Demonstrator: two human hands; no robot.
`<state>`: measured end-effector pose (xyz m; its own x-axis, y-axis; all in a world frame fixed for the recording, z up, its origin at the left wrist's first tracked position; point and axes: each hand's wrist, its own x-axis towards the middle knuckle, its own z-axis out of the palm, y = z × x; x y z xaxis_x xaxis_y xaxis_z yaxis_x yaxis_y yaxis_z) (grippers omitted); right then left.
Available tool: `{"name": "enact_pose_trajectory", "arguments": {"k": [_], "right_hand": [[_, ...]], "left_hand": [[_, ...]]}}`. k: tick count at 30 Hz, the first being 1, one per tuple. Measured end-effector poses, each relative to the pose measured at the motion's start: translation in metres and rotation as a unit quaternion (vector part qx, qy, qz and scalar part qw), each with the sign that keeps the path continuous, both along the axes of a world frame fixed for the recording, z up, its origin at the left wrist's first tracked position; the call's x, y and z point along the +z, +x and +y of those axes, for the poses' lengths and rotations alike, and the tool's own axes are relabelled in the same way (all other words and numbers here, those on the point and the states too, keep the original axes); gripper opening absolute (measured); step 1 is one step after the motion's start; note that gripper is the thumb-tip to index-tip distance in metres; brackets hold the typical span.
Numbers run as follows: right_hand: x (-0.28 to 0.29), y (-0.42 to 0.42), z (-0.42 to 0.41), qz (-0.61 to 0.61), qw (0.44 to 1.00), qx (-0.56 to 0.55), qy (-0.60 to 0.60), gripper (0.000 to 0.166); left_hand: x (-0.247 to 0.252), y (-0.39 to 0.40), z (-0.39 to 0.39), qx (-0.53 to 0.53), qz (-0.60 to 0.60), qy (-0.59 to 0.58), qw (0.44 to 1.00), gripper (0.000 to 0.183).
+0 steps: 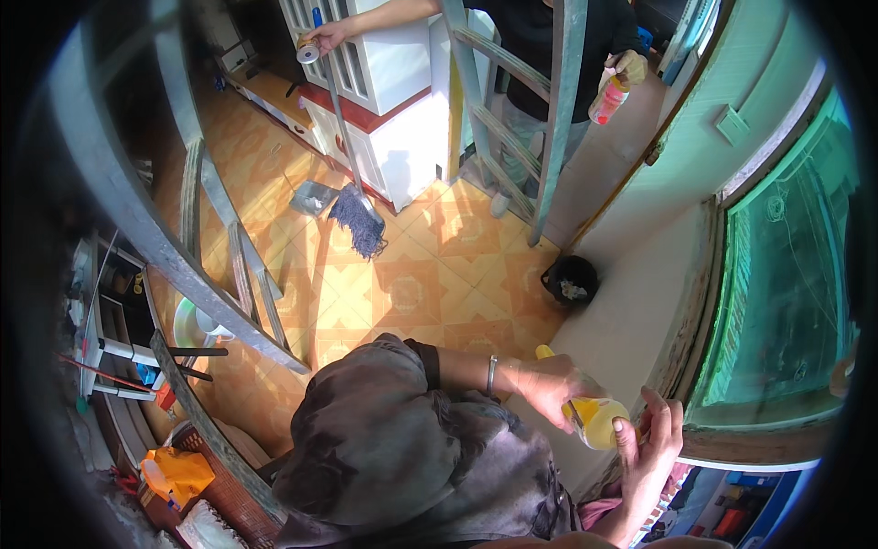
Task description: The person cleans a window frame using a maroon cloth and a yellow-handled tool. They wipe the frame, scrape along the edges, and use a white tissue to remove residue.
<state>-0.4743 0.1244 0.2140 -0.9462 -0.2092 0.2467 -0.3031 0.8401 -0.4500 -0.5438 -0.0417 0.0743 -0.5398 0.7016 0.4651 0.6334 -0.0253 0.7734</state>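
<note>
My left hand (552, 388), with a metal bracelet on the wrist, is closed around a yellow bottle (601, 424); its rounded end faces right. Another yellow part shows above that hand, and whether it belongs to the bottle is hidden. My right hand (648, 439) is at the rounded end, fingers apart, its thumb overlapping the bottle; contact is unclear. Beyond a metal ladder (562, 117), another person in a dark top holds a pink bottle (609, 101) with a yellow cap in one hand and, in the other, a small round container (308, 53) beside a mop handle.
A second ladder frame (171, 254) slants across the left side. On the tiled floor are a grey mop head (360, 223), a dustpan (313, 198) and a black bin (575, 281) by the wall. The window frame (717, 274) borders the right side. An orange bag (176, 475) lies lower left.
</note>
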Motion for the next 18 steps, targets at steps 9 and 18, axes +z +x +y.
{"name": "enact_pose_trajectory", "arguments": {"k": [9, 18], "right_hand": [[-0.011, 0.007, -0.004, -0.012, 0.996, -0.065, -0.061, 0.037], [-0.057, 0.06, 0.003, 0.162, 0.912, -0.375, -0.014, 0.025]], "left_hand": [[0.013, -0.022, 0.006, -0.066, -0.068, -0.065, 0.993, 0.064], [-0.009, -0.083, 0.079, -0.299, -0.112, -0.074, 0.945, 0.056]]}}
